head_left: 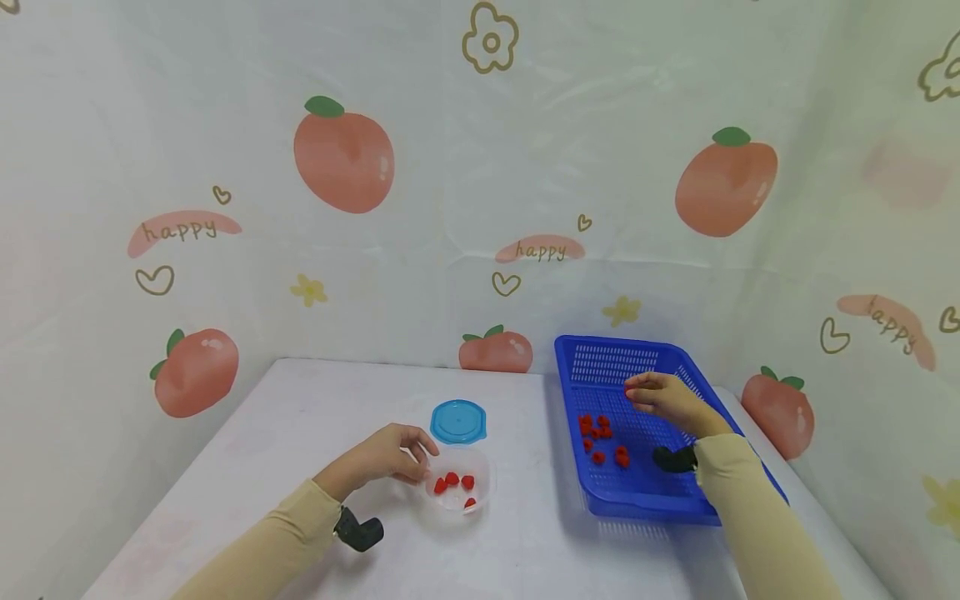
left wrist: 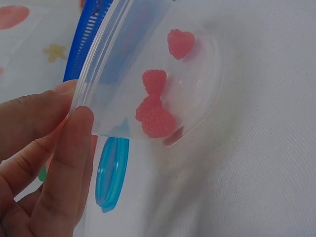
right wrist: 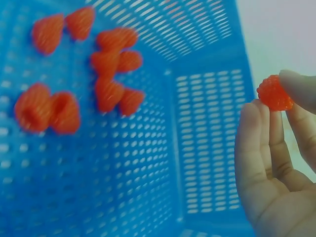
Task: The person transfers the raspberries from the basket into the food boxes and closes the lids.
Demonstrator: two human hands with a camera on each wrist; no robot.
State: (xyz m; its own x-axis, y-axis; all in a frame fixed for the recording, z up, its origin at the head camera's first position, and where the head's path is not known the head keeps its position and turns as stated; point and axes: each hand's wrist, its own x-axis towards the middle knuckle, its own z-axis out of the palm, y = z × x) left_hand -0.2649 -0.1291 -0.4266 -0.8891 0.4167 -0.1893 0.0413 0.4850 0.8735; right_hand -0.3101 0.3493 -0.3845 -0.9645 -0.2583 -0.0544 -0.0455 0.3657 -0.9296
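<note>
My left hand (head_left: 392,454) pinches the rim of a clear plastic container (left wrist: 197,94) between thumb and fingers. Several red raspberries (left wrist: 158,122) lie at its bottom, visible through the wall. Over the blue basket (head_left: 573,417), my right hand (head_left: 667,402) holds a single raspberry (right wrist: 274,93) between thumb and fingertips. More raspberries (right wrist: 107,94) lie on the basket's slotted floor, loosely grouped toward its left side in the head view. The rest of the right fingers curve below the held raspberry in the right wrist view.
A round blue lid (head_left: 458,421) with a small tab lies on the white table (head_left: 330,392) just behind the container. The basket's raised walls stand at the right, close to the fruit-printed backdrop (head_left: 420,292). Dark wrist cameras (head_left: 360,532) hang under both wrists.
</note>
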